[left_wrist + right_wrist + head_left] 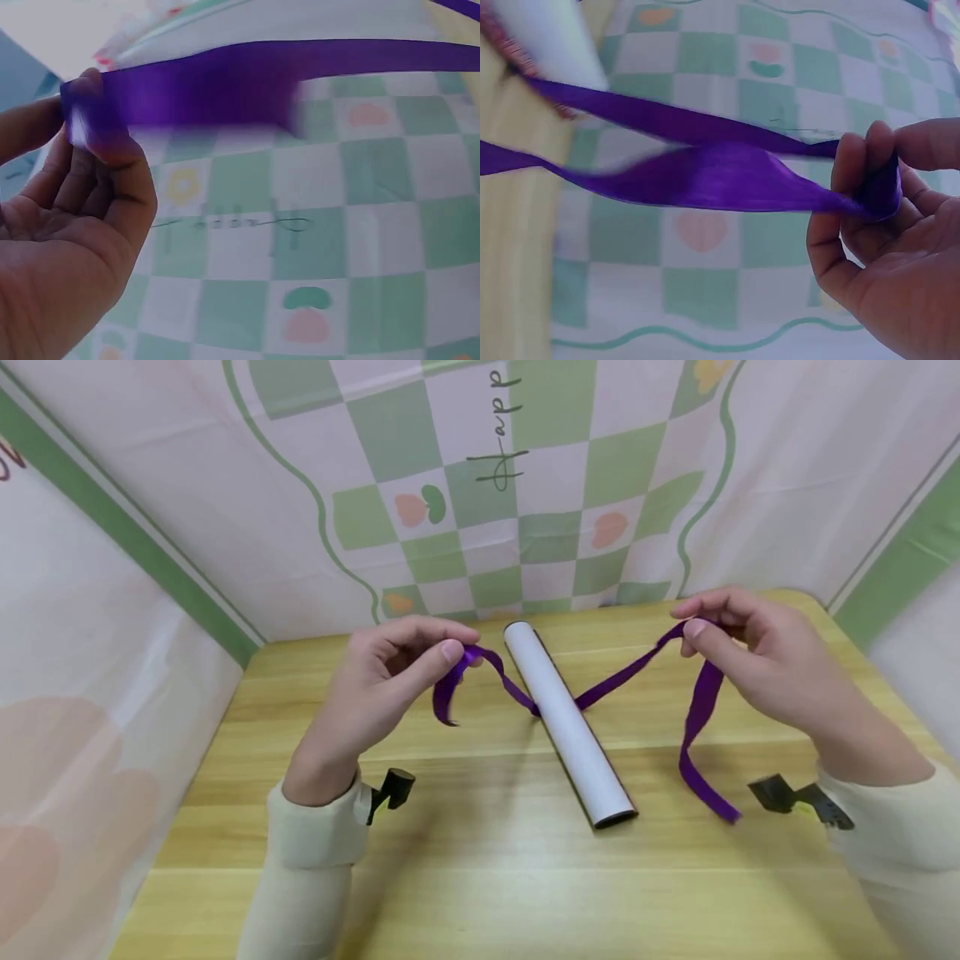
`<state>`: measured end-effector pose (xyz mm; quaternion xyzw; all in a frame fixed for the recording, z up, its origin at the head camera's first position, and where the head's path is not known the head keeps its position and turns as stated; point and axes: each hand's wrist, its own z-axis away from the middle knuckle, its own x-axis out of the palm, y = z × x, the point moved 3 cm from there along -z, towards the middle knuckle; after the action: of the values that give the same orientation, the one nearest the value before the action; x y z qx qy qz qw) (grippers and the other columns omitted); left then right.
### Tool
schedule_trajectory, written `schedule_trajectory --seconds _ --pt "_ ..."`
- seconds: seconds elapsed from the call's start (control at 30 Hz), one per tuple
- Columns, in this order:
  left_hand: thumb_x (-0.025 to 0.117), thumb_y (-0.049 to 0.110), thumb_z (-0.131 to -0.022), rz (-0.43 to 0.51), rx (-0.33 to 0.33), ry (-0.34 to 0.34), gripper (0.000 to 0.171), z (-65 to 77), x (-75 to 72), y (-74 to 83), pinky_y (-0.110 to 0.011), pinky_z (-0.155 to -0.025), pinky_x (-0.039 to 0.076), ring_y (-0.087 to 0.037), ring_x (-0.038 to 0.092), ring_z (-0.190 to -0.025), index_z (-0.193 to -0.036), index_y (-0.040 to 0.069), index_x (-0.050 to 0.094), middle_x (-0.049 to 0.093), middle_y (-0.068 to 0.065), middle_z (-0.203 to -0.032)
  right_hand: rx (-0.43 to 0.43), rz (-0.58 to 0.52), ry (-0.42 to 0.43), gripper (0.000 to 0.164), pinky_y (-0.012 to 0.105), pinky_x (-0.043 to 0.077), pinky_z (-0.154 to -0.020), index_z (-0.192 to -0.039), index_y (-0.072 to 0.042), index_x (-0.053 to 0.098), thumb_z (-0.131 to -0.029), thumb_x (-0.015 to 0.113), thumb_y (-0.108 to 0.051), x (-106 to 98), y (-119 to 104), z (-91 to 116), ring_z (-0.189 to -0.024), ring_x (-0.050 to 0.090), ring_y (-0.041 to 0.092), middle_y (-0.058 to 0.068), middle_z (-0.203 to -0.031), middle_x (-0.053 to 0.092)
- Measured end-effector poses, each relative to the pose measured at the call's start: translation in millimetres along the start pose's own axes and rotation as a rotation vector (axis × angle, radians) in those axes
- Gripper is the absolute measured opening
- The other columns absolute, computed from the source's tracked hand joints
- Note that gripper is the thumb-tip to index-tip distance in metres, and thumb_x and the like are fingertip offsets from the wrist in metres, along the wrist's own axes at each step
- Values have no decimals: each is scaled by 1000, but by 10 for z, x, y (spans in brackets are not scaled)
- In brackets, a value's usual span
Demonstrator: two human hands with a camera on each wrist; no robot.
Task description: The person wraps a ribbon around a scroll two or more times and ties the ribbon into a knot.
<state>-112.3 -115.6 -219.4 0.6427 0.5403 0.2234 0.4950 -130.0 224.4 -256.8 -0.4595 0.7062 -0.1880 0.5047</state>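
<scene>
A rolled white sheet (568, 727), flattened into a tube with dark edges, lies slantwise on the wooden table. A purple ribbon (618, 680) passes beneath it and rises on both sides. To the left of the roll, my left hand (390, 681) pinches the ribbon between thumb and fingers, with a short tail hanging down. My right hand (772, 660) pinches the other side, and a longer tail drops from it toward the table. In the right wrist view, the ribbon (727, 176) folds over the fingers of the right hand (892, 225).
The wooden table (480, 902) meets a hanging cloth (555, 477) with green and white checks at its back edge. More cloth hangs at the left and right. A small black device (392, 792) is strapped at the left cuff, another (798, 802) at the right.
</scene>
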Motion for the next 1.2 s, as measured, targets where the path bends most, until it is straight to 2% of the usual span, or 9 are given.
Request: schedule_trajectory --seconds 0.1,0.3,0.4,0.5,0.63,0.87,1.03,1.13,1.2 --pt "59 11 -92 19 47 11 24 17 -22 131 -32 -76 54 -23 64 -82 -110 -3 68 69 -9 -98 -26 -84 14 19 13 46 -63 -109 -5 63 -93 54 -4 -51 -145 -19 -76 61 9 2 -88 64" --pt "58 1 -90 -17 164 35 26 53 -76 265 -25 -66 49 -21 60 -78 -114 -7 66 69 -11 -108 -86 -368 -10 21 13 49 -73 -109 4 63 -90 52 6 -71 -327 -52 -78 62 13 9 -94 65" --pt "60 -2 -88 0 188 88 28 85 -132 299 -28 -72 53 -23 64 -82 -114 -9 65 69 -14 -108 -96 -371 -27 22 13 49 -76 -109 4 62 -90 53 7 -35 -377 -59 -80 63 13 9 -94 65" --pt "63 -2 -85 7 194 167 30 129 -209 323 -30 -73 54 -23 67 -84 -115 -8 65 70 -15 -104 -93 -300 -35 20 13 49 -77 -109 3 62 -90 53 5 6 -410 -56 -79 63 14 8 -90 65" --pt "65 0 -85 -38 205 224 34 159 -284 322 -26 -66 52 -22 65 -80 -119 -3 65 71 -15 -99 -54 -59 -68 17 14 48 -69 -108 -5 63 -93 56 -8 122 -354 -65 -77 61 13 4 -86 65" --pt "64 10 -88 -228 167 143 23 166 -183 65 -27 -65 50 -17 62 -74 -109 4 70 71 -2 -90 59 383 -445 33 30 51 -70 -112 -6 64 -93 57 -32 593 367 -29 -81 59 10 -1 -92 65" --pt "66 14 -87 -338 104 140 12 199 -104 -144 -27 -62 49 -11 59 -68 -97 12 73 70 7 -87 45 372 -633 40 39 53 -78 -114 -4 64 -86 68 -32 793 678 194 -90 63 19 4 -102 67" --pt "67 17 -87 -352 138 159 12 181 -79 -182 -28 -64 50 -11 59 -72 -96 12 72 69 8 -90 35 297 -721 40 39 52 -82 -115 -9 63 -83 70 -34 889 681 301 -94 63 18 1 -104 66" --pt "67 19 -87 -348 184 174 13 157 -65 -186 -28 -65 49 -11 58 -76 -96 11 72 67 6 -92 30 283 -756 32 34 53 -76 -111 -12 63 -84 69 -30 935 657 337 -84 62 11 -5 -93 65"
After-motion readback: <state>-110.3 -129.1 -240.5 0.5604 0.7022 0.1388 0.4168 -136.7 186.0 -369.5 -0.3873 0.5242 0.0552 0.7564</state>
